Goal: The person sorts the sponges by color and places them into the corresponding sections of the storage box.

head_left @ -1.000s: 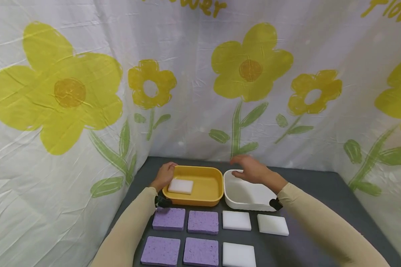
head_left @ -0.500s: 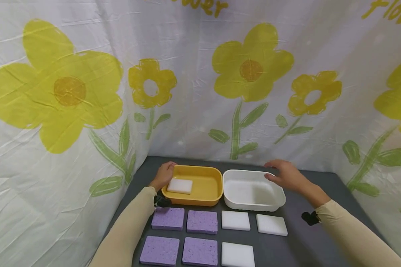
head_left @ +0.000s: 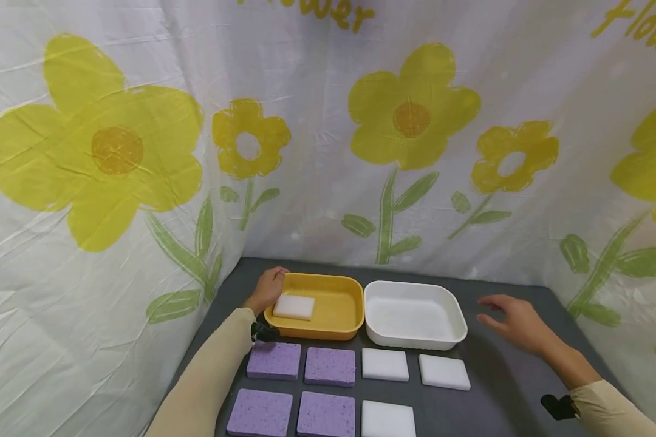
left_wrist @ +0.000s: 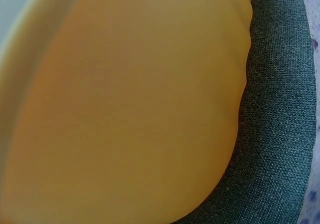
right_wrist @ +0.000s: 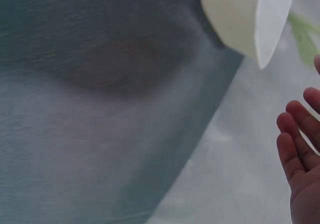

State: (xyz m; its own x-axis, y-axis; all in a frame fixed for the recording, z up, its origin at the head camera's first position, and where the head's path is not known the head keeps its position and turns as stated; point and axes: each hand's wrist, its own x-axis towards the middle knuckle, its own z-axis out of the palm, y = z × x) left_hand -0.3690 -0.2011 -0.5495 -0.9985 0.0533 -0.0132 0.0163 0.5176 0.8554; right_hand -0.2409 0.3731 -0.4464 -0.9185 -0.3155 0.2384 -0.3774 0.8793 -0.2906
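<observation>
My left hand (head_left: 268,290) grips the left end of a yellow plastic tray (head_left: 322,332) at its rim; some fingers are hidden behind it. Inside this tray, near its left end, lies a white sponge (head_left: 294,307). The tray's wall (left_wrist: 130,103) fills most of the left wrist view. My right hand (head_left: 519,323) hovers above the table to the right of a white tray (head_left: 415,340), apart from it. Its fingers are spread loosely and hold nothing. In the right wrist view, the right hand's fingers (right_wrist: 300,129) show near the white tray's end (right_wrist: 232,13).
In front of the trays lie purple sponges (head_left: 273,360) in two rows at left. White sponges lie at right, one (head_left: 385,364) below the white tray and another (head_left: 444,371) beside it. Flower-printed curtains (head_left: 317,212) enclose the dark table (head_left: 470,400) at the back and sides.
My right hand has moved right and toward me, from above the white tray to beyond its right end. My left hand has stayed at the yellow tray.
</observation>
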